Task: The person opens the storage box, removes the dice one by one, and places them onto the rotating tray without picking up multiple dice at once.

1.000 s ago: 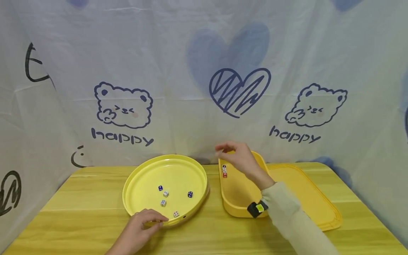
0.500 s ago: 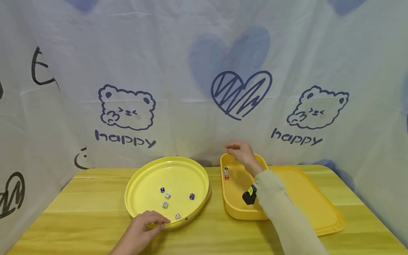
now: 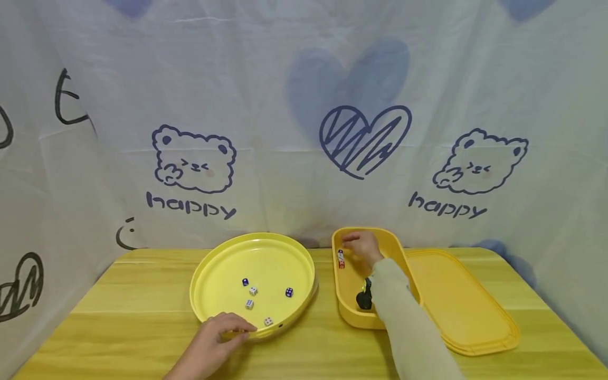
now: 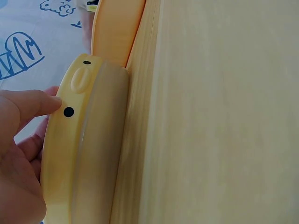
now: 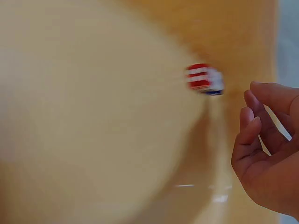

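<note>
the right hand [image 3: 363, 247] is inside the yellow bin [image 3: 353, 318], near its far edge, with the fingers loosely bent and spread a little apart from one another. just beside its fingertips, along the left wall of the bin, sits a close group of red, white and blue dice [image 3: 340, 259]; whether they are stacked or lie in a row i cannot tell. a black band with a yellow patch [image 3: 364, 296] is worn at the wrist, below a pale sleeve [image 3: 404, 322]. the left hand [image 3: 216, 340] pinches the rim of the round yellow tray [image 3: 266, 256] at its near edge, the thumb pressed to the outer wall and the other fingers on the far side of it. that outer wall carries two black dots and a raised oval. on the tray, a blue die [image 3: 245, 282] and two white dice [image 3: 249, 304] sit near one another around the middle, another blue die [image 3: 289, 292] lies toward the right edge, and a third white die [image 3: 268, 321] is close to the near edge. a flat yellow panel [image 3: 467, 303] lies just right of the bin, toward the right edge of the wood-grained table [image 3: 119, 316]. behind the table's far edge hangs a pale cloth [image 3: 266, 79] with hearts, bears and "happy" drawn on it.
</note>
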### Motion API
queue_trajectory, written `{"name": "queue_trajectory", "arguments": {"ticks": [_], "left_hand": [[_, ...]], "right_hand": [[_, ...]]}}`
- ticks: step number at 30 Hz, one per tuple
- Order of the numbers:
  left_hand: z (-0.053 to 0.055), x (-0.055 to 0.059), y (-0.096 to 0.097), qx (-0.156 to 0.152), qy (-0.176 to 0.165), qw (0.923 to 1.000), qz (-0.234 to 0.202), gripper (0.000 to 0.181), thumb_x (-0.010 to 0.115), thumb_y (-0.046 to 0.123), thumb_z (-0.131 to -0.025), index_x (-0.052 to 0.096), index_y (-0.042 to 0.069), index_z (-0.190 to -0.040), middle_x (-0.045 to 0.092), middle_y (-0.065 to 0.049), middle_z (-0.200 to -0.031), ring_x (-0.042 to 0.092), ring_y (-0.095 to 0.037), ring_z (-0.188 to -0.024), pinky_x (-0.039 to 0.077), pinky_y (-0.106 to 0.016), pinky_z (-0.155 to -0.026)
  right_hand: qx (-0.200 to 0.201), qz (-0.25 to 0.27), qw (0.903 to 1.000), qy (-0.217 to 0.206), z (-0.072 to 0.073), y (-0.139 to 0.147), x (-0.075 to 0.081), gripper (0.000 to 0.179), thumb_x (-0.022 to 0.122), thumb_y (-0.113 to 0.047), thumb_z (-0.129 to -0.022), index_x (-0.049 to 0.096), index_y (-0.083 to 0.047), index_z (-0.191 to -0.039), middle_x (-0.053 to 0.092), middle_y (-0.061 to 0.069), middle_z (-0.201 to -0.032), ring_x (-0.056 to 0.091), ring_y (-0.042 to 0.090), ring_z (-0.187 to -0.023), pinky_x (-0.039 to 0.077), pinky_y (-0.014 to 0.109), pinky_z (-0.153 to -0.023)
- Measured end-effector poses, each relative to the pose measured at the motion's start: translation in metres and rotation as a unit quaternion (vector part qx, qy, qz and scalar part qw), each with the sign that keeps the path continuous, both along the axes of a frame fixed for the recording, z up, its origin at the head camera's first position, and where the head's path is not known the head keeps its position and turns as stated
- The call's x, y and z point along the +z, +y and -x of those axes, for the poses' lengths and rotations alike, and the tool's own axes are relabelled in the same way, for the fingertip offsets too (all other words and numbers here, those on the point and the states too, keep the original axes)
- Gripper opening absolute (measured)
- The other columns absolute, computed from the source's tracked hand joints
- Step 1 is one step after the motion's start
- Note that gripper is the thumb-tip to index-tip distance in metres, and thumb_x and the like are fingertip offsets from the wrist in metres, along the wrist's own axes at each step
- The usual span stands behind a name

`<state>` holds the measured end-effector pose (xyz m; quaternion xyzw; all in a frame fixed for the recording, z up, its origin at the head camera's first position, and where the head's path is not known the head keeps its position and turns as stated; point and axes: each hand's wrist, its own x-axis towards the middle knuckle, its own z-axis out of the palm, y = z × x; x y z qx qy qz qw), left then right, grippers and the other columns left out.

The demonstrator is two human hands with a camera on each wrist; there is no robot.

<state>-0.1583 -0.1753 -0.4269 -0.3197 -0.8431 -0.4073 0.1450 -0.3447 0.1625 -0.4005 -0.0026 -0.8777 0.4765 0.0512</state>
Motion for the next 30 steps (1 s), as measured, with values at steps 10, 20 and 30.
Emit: {"name": "queue_trajectory", "arguments": {"ticks": [10,20,30], "left_hand": [[0.000,0.001,-0.001,-0.004,-0.013,0.9999,-0.003,0.015,0.071,0.002,-0.084,0.074,0.013,-0.094,0.071,0.006,-0.092,0.062,-0.010,-0.084,0.051,-0.029,-0.072],[-0.001,0.002,-0.002,0.005,-0.009,0.9999,0.004,0.016,0.072,0.002,-0.083,0.075,0.014,-0.094,0.071,0.008,-0.093,0.062,-0.010,-0.087,0.050,-0.030,-0.076],[-0.002,0.003,-0.001,0.008,-0.025,0.9996,0.004,0.016,0.072,0.003,-0.084,0.075,0.014,-0.095,0.071,0.008,-0.093,0.061,-0.008,-0.087,0.051,-0.029,-0.075]], "right_hand": [[-0.027,-0.011,0.9995,0.008,0.001,-0.004,-0.022,0.017,0.065,0.007,-0.081,0.073,0.008,-0.096,0.071,0.019,-0.093,0.063,0.030,-0.088,0.053,0.034,-0.073],[-0.009,-0.045,0.9988,0.015,0.001,-0.005,-0.024,0.020,0.065,0.009,-0.078,0.073,0.008,-0.097,0.070,0.019,-0.096,0.062,0.031,-0.093,0.052,0.037,-0.080],[0.014,-0.097,0.9946,0.035,0.001,-0.007,-0.025,0.019,0.063,0.009,-0.079,0.073,0.007,-0.095,0.071,0.018,-0.094,0.062,0.032,-0.091,0.052,0.042,-0.082]]}}
